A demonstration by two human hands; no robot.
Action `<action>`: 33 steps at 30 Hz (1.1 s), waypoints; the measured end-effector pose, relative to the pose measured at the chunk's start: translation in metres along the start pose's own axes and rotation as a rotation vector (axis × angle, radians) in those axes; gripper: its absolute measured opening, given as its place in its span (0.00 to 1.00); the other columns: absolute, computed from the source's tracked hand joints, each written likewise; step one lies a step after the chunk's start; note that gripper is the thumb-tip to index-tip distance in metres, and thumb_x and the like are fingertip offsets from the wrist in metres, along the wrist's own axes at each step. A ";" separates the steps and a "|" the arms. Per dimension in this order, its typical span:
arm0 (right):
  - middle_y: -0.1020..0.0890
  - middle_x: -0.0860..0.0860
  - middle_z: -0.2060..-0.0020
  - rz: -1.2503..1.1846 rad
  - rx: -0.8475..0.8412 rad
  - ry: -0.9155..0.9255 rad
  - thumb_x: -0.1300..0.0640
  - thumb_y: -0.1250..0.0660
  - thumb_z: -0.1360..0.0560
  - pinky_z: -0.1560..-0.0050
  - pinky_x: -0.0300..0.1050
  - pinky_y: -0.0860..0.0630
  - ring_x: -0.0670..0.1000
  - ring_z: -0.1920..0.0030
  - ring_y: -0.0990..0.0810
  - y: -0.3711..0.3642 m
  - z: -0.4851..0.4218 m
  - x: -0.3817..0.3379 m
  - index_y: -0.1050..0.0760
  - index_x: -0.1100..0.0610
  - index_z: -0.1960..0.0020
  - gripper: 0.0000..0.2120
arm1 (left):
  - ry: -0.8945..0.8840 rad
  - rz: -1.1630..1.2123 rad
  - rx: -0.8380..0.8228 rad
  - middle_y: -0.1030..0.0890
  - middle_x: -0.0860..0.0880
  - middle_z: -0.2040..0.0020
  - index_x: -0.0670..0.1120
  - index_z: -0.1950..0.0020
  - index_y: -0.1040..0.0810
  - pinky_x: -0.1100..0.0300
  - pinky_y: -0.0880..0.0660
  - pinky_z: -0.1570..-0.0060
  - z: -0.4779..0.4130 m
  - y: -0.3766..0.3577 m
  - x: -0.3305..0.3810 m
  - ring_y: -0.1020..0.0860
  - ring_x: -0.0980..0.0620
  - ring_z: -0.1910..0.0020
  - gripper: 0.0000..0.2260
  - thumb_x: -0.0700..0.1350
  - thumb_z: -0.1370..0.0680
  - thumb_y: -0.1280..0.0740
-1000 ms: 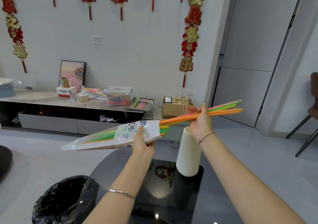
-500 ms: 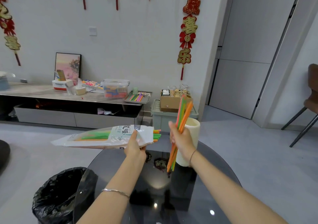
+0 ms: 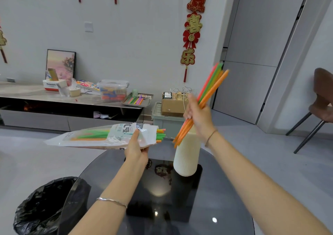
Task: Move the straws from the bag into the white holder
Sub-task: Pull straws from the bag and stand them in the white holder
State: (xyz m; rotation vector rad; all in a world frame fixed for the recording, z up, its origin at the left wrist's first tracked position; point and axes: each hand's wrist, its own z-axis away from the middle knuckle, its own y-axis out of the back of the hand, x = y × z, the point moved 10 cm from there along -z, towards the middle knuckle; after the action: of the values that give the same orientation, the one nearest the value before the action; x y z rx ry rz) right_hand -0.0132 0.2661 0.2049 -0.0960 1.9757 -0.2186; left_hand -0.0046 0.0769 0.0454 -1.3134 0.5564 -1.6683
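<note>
Item: bundle of straws [image 3: 207,97], pink, green and orange, long and thin, clamped at mid-length in the right hand [image 3: 198,116], which is closed around them. The bundle is tilted, upper ends toward 1 o'clock, lower ends toward 7 o'clock and lying in front of the upper part of the white holder [image 3: 187,155]; whether any tip has entered its mouth cannot be told, as hand and straws cover the rim. Item: bag [image 3: 108,135], clear plastic with printed label, held roughly level by the left hand [image 3: 136,147], fingers closed on its open end; more straws remain inside, their tips protruding from the mouth toward 3 o'clock. Item: white holder, ribbed, upright on the dark glass desk [image 3: 225,189], at 3 o'clock of the left hand. Handling, by judgement: straws very light, smooth and somewhat slippery, stiff enough to stand yet easily bent or crushed; best gripped as a bundle near the middle, lightly, so the lower ends stay together for the narrow opening. Bag is soft and limp, so support it near the mouth. Holder looks tall and could tip if knocked.
</note>
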 end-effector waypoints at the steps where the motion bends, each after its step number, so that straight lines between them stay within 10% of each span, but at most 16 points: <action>1: 0.35 0.45 0.83 -0.025 0.019 0.037 0.53 0.37 0.23 0.76 0.37 0.35 0.44 0.81 0.37 0.006 -0.013 -0.018 0.38 0.52 0.72 0.21 | -0.002 -0.008 -0.017 0.25 0.39 0.34 0.39 0.29 0.34 0.48 0.25 0.47 -0.001 -0.005 -0.001 0.23 0.42 0.41 0.22 0.44 0.21 0.36; 12: 0.32 0.45 0.83 0.271 0.102 -0.038 0.48 0.38 0.23 0.68 0.42 0.29 0.46 0.78 0.31 0.052 -0.044 0.028 0.36 0.53 0.72 0.21 | -0.018 -0.039 -0.054 0.26 0.38 0.33 0.38 0.28 0.34 0.44 0.28 0.37 -0.012 -0.026 -0.018 0.26 0.40 0.35 0.23 0.44 0.21 0.36; 22: 0.20 0.45 0.55 0.469 -0.013 -0.179 0.51 0.35 0.24 0.50 0.42 0.26 0.51 0.48 0.22 0.065 -0.028 0.101 0.21 0.45 0.51 0.05 | -0.035 -0.010 -0.003 0.26 0.41 0.32 0.42 0.26 0.37 0.46 0.28 0.36 -0.015 -0.018 -0.023 0.25 0.42 0.35 0.25 0.42 0.22 0.35; 33: 0.31 0.48 0.34 0.555 -0.147 -0.186 0.48 0.21 0.39 0.36 0.51 0.29 0.51 0.34 0.30 0.067 -0.014 0.113 0.48 0.49 0.27 0.50 | -0.061 0.015 0.028 0.26 0.42 0.32 0.43 0.27 0.37 0.49 0.26 0.39 -0.008 -0.009 -0.014 0.25 0.43 0.36 0.25 0.41 0.23 0.34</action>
State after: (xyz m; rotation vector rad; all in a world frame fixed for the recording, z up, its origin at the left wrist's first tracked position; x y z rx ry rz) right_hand -0.0690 0.3140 0.0959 0.3250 1.7554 0.2873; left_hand -0.0149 0.0916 0.0427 -1.3320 0.5038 -1.6134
